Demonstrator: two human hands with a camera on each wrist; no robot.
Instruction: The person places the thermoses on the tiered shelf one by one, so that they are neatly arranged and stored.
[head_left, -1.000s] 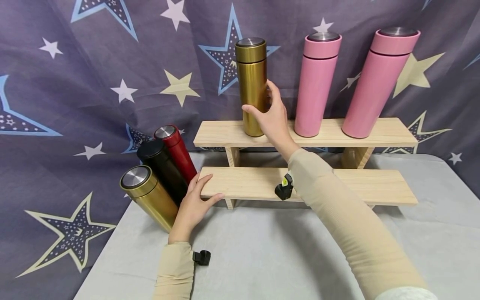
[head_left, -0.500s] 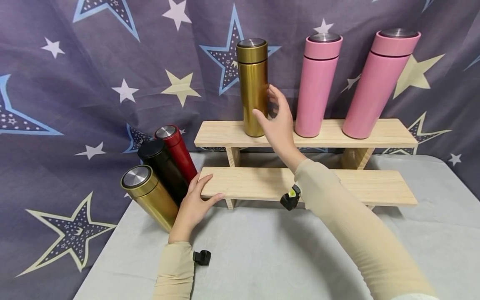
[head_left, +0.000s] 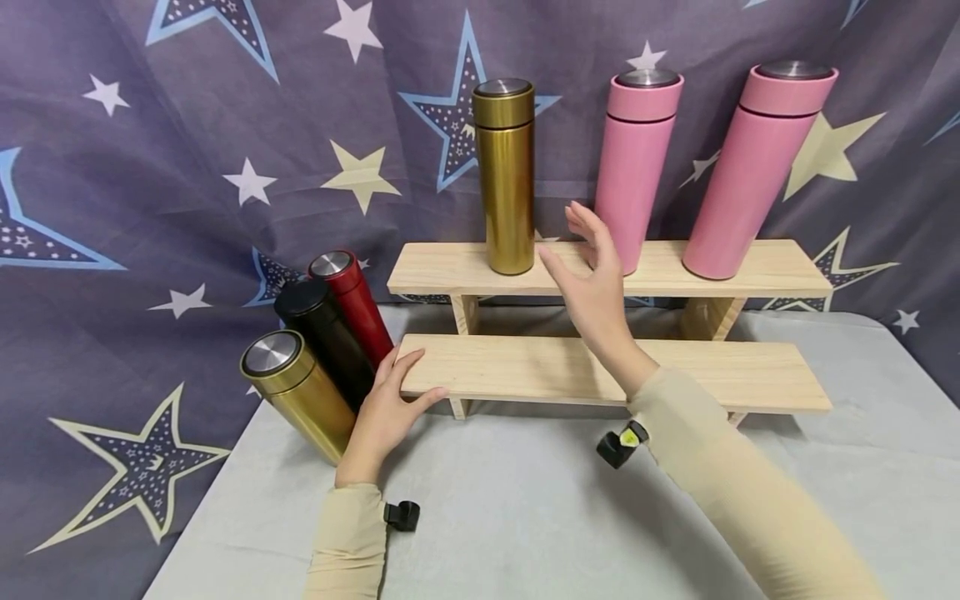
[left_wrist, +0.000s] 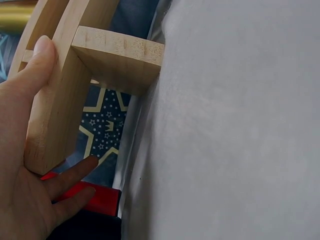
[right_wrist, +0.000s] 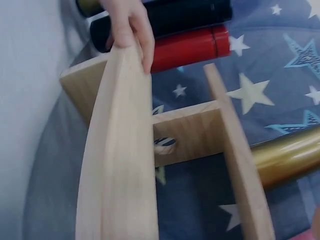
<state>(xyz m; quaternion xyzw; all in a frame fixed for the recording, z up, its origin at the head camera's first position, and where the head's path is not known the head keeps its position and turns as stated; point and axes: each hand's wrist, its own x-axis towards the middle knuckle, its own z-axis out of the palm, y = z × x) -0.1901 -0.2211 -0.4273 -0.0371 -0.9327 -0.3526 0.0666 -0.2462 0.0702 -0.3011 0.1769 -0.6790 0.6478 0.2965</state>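
Head view: left hand (head_left: 387, 412), fingers spread, rests on left end of lower shelf (head_left: 495, 367); on table (head_left: 495, 508) beside it, one brassy bottle (head_left: 311, 404), one black bottle (head_left: 328, 337), one red bottle (head_left: 362, 308); upper shelf (head_left: 435, 267), one gold bottle (head_left: 510, 187), right hand (head_left: 597, 296) near, thumb and fingers parted, two pink bottles (head_left: 641, 154).

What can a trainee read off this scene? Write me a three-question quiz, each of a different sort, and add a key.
1. Count: how many pink bottles stand on the upper shelf?
2. True or false: the left hand touches the lower shelf.
3. Pick one: which colour of bottle stands between the red bottle and the gold bottle at the left? A white, B black, C blue.

Key: 1. Two. 2. True. 3. B, the black bottle.
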